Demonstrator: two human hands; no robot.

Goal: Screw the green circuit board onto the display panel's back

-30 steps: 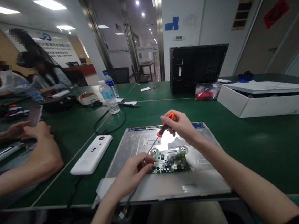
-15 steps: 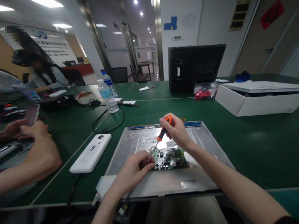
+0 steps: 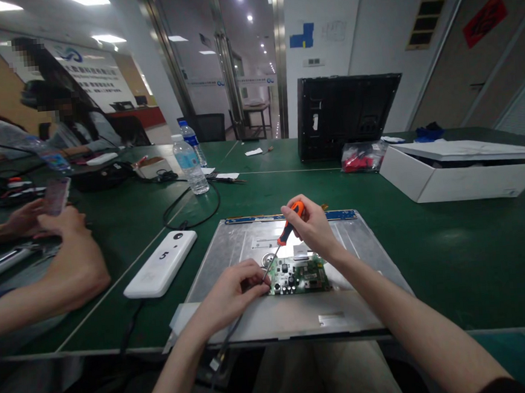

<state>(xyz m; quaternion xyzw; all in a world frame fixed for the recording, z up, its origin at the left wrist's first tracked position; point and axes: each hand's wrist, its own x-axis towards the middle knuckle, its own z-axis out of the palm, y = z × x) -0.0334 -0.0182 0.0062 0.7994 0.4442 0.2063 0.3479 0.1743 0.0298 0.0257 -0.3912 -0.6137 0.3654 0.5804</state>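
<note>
A silver metal panel (image 3: 358, 255) lies flat on the green table in front of me, with a small green circuit board (image 3: 301, 274) on its near half. My right hand (image 3: 313, 226) is closed round the orange and black handle of a screwdriver (image 3: 287, 229), whose shaft slants down left to the board's left edge. My left hand (image 3: 236, 289) rests on the panel beside that edge, its fingers pinched round the screwdriver's tip. What lies under the tip is hidden by my fingers.
A white device marked 5 (image 3: 161, 264) lies left of the panel. A co-worker's arm (image 3: 55, 285) and hands with a phone (image 3: 56, 196) are at the left. Water bottles (image 3: 190, 166), a black cable (image 3: 191, 208), a black monitor shell (image 3: 347, 114) and an open white box (image 3: 460, 172) stand behind.
The screwdriver has stood up steeper and its tip has come onto the board's left edge. My left hand has stayed pinched at the tip. The view has shifted slightly.
</note>
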